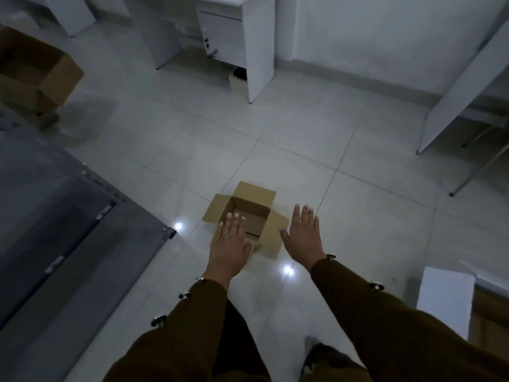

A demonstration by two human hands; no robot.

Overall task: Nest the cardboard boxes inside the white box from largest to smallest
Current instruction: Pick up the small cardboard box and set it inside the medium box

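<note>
Left hand (230,248) hides near flap of cardboard box (249,216)

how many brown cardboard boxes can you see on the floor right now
2: a small open brown cardboard box on the tiled floor just ahead of both hands, and a larger open brown cardboard box at far left. The white box at lower right may hide another.

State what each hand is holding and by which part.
Nothing is held. The left hand and right hand are open with fingers spread, over the small open cardboard box on the floor.
</note>
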